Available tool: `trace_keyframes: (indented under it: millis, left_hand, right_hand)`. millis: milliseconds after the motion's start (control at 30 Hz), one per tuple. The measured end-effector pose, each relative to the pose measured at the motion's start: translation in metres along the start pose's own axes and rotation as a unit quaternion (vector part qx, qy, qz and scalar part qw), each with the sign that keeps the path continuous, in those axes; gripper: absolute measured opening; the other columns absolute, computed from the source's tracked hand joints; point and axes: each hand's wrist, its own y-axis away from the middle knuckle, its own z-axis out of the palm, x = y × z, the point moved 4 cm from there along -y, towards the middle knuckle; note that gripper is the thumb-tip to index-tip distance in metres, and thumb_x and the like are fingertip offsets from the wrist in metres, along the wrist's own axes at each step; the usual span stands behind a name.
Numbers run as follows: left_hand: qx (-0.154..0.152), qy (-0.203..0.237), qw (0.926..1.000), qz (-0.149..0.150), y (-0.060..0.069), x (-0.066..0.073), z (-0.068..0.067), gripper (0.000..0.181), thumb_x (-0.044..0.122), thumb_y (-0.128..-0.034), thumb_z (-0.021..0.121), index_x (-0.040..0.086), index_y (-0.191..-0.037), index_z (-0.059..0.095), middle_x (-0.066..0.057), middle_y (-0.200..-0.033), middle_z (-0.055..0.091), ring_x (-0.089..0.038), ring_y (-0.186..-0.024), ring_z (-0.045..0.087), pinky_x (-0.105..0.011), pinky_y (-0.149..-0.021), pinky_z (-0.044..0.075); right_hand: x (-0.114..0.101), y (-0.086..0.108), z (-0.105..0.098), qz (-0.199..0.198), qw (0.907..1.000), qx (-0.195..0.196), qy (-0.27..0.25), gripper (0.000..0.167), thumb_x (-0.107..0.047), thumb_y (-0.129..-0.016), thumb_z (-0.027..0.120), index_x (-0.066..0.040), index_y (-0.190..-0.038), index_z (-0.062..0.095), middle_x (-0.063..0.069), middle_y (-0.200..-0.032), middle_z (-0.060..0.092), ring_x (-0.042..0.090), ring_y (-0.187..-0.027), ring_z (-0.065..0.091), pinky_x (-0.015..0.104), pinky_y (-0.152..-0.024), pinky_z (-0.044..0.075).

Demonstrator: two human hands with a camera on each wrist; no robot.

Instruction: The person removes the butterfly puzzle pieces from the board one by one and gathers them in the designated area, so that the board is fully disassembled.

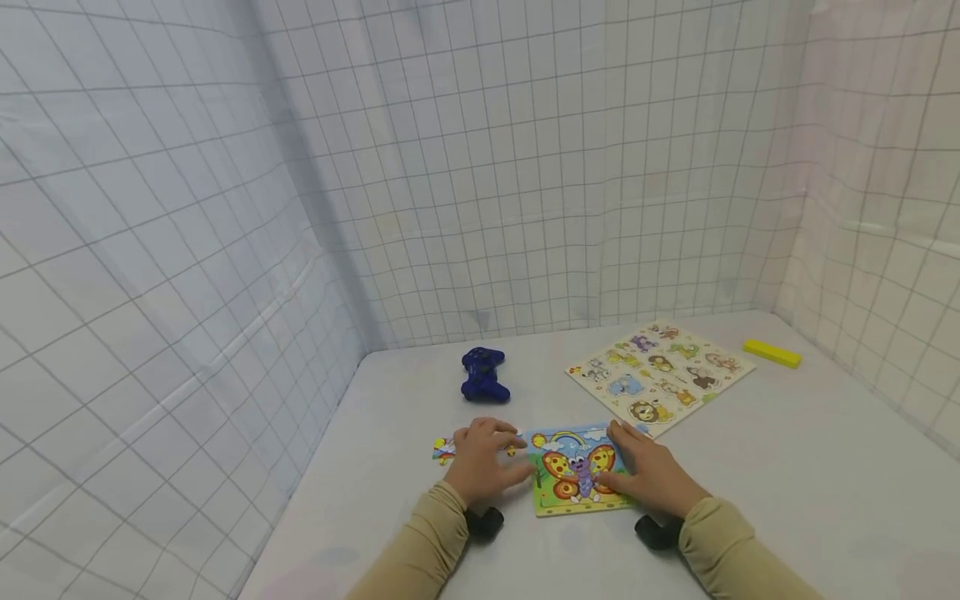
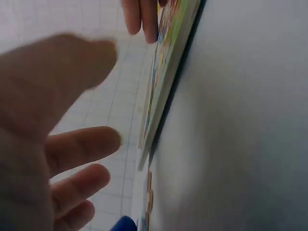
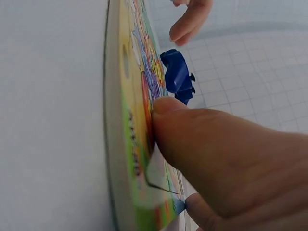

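A butterfly puzzle board (image 1: 573,504) lies flat on the white table, its face showing a purple-bodied butterfly, a rainbow and a sun. On its right side rests my right hand (image 1: 656,473); the thumb (image 3: 178,130) touches the picture and the fingers lie near the far right corner. My left hand (image 1: 483,462) hovers beside the board's left edge, fingers apart and loosely bent, with nothing between them. Partly hidden beneath it is a colourful puzzle strip (image 1: 442,450), showing left of the board. Whether the left fingertips touch that strip, I cannot tell.
A blue game controller (image 1: 483,375) lies behind my left hand. Farther right is a larger animal puzzle board (image 1: 660,375), close behind the butterfly board. Near the right wall lies a yellow bar (image 1: 772,353). White gridded sheets (image 1: 487,167) enclose the table at the back and sides.
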Motion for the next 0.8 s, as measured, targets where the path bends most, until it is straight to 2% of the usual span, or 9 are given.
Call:
trace_keyframes:
  millis: [100,200,300,433,633,800]
  left_hand:
    - [-0.07,-0.015,0.9969,0.035,0.001,0.014,0.004,0.064,0.074,-0.0735,0.078,0.032,-0.122,0.071,0.003,-0.143,0.055,-0.026,-0.137,0.04,-0.057,-0.098,0.031]
    - [-0.105,-0.028,0.993,0.047,0.003,0.02,0.007,0.077,0.081,-0.0656,0.078,0.034,-0.126,0.067,0.002,-0.151,0.048,-0.028,-0.142,0.035,-0.059,-0.1,0.031]
    - [-0.115,-0.031,0.9916,0.051,0.003,0.02,0.009,0.079,0.082,-0.0635,0.079,0.034,-0.126,0.066,0.002,-0.152,0.047,-0.028,-0.143,0.034,-0.059,-0.101,0.032]
    - [-0.118,-0.029,0.9913,0.05,0.003,0.018,0.01,0.081,0.082,-0.0641,0.078,0.033,-0.127,0.064,0.001,-0.155,0.045,-0.029,-0.146,0.032,-0.06,-0.102,0.032]
    - [-0.125,-0.018,0.9911,0.043,0.001,0.016,0.012,0.08,0.081,-0.0655,0.077,0.032,-0.127,0.061,0.0,-0.156,0.045,-0.029,-0.147,0.031,-0.058,-0.101,0.033]
    - [-0.137,0.027,0.9897,0.031,0.002,0.015,0.013,0.082,0.075,-0.0653,0.082,0.028,-0.129,0.06,0.001,-0.156,0.045,-0.027,-0.147,0.032,-0.056,-0.102,0.031]
  right_hand:
    - [-0.004,0.0,-0.001,-0.021,0.9996,0.016,-0.006,0.086,-0.049,-0.089,0.078,0.004,-0.149,0.048,0.03,-0.155,0.044,0.053,-0.142,0.04,0.066,-0.111,0.038]
    - [-0.012,0.001,0.001,-0.062,0.9971,0.014,-0.043,0.074,-0.04,-0.09,0.079,0.002,-0.146,0.055,0.025,-0.152,0.05,0.049,-0.144,0.041,0.064,-0.112,0.036]
    - [-0.022,0.001,0.008,-0.105,0.9915,-0.021,-0.074,0.068,-0.041,-0.091,0.078,-0.001,-0.143,0.059,0.019,-0.151,0.054,0.045,-0.146,0.04,0.064,-0.114,0.034]
    - [-0.03,0.0,0.017,-0.133,0.9866,-0.068,-0.064,0.069,-0.052,-0.091,0.074,-0.006,-0.142,0.061,0.016,-0.152,0.053,0.044,-0.145,0.042,0.065,-0.113,0.034]
    - [-0.034,0.001,0.018,-0.149,0.9854,-0.071,-0.042,0.063,-0.05,-0.093,0.073,-0.009,-0.139,0.065,0.016,-0.152,0.053,0.045,-0.142,0.045,0.067,-0.111,0.036]
    - [-0.039,0.003,0.02,-0.168,0.983,-0.072,-0.014,0.055,-0.047,-0.095,0.071,-0.011,-0.137,0.068,0.014,-0.151,0.056,0.045,-0.141,0.048,0.066,-0.109,0.039]
